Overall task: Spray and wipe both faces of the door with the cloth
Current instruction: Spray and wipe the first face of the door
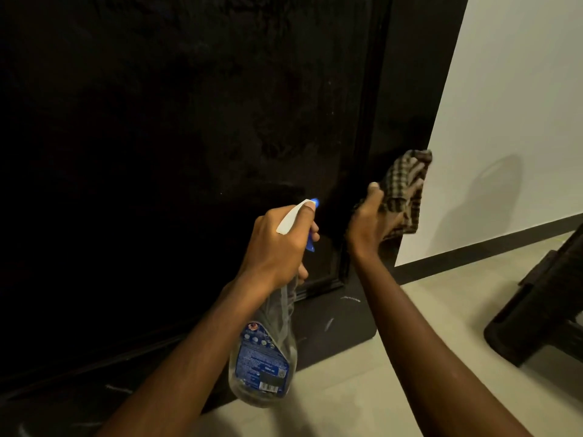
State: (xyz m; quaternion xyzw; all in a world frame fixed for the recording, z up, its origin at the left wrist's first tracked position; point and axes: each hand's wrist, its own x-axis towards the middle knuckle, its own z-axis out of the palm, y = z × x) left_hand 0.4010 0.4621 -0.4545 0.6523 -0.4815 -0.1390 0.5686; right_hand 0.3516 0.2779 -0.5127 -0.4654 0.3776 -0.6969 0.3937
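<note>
A dark, almost black door (176,127) fills the left and middle of the view. My left hand (277,244) grips a clear spray bottle (265,357) with a blue label by its white and blue trigger head, nozzle pointing at the door's lower panel. My right hand (370,222) holds a brown checked cloth (405,190) pressed flat against the door's right edge, low down, with the fingers spread under the cloth.
A white wall (511,121) with a dark skirting board (492,244) stands right of the door. Pale floor tiles (419,326) lie below. A dark piece of furniture (542,304) stands on the floor at the right edge.
</note>
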